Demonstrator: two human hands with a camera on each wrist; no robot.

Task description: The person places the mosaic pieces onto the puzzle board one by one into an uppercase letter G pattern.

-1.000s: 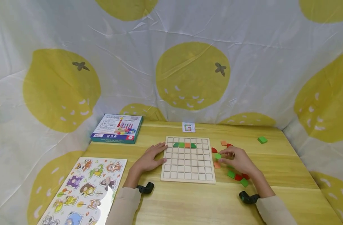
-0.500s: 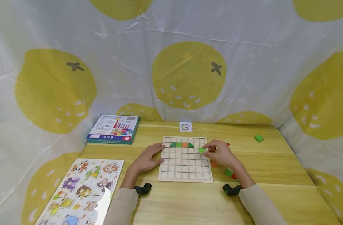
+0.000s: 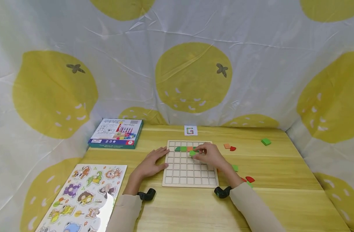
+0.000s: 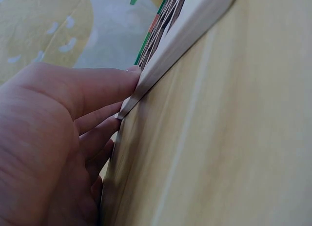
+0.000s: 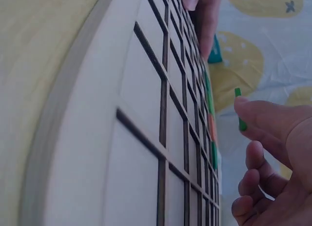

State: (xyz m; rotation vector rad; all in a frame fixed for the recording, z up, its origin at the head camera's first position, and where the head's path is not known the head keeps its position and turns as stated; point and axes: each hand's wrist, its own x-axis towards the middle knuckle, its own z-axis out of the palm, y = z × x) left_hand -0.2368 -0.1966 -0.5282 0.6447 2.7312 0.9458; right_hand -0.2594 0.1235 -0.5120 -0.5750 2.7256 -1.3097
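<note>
The wooden grid board (image 3: 189, 166) carries green and orange tiles in its second row. The right hand (image 3: 209, 155), previously over the loose tiles at the board's right, now pinches a green tile (image 3: 192, 153) above the third row. The left hand (image 3: 152, 164) lies flat, fingers straight against the board's left edge. A card (image 3: 190, 130) reads "G".
</note>
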